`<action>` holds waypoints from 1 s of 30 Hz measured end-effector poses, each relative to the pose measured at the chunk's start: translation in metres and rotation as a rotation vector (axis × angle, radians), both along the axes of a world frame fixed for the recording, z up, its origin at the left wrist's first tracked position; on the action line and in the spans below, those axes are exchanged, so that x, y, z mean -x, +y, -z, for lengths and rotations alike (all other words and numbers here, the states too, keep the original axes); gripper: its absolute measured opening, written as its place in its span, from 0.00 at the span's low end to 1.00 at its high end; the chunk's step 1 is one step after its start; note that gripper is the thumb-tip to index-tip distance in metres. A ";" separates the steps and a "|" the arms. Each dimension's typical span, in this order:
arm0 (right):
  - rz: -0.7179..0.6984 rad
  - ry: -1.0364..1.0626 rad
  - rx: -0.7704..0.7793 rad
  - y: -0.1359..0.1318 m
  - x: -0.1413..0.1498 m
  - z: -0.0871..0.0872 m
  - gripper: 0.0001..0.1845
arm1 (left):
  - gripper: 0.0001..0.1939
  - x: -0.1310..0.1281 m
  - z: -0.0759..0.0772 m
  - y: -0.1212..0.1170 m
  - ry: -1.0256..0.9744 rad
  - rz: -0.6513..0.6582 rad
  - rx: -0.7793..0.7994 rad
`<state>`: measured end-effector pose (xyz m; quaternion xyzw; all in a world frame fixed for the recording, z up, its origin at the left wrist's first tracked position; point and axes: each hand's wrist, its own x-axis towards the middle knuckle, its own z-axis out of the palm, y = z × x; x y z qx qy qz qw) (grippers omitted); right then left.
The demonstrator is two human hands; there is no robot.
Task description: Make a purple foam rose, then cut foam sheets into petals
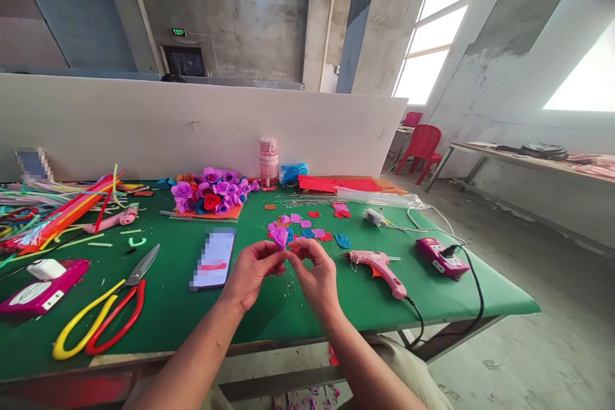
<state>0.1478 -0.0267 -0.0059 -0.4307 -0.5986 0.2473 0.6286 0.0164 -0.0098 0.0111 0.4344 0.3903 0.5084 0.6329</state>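
Both hands meet over the green table (365, 314), pinching a small purple paper flower (279, 236) from either side. My left hand (252, 271) has its thumb and forefinger closed at the flower's base. My right hand (316, 271) pinches the same spot, with its fingertips touching the left ones. A thin wire seems to hang below the fingers. Loose purple, red and blue paper petals (343, 241) lie just beyond the hands. To the right rests a pink glue gun (379, 264), and a phone (214, 259) lies to the left.
Large scissors (139, 269) with yellow and red handles lie at left, near a magenta power strip (48, 288). Finished paper flowers (211, 192) are piled behind the phone. A pink bottle (268, 163) stands by the white partition (192, 115). Another power strip (441, 258) trails cords at right.
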 end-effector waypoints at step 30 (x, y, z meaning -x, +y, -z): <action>-0.396 0.353 0.353 0.004 -0.009 -0.011 0.16 | 0.13 -0.006 -0.008 -0.008 0.072 0.052 -0.101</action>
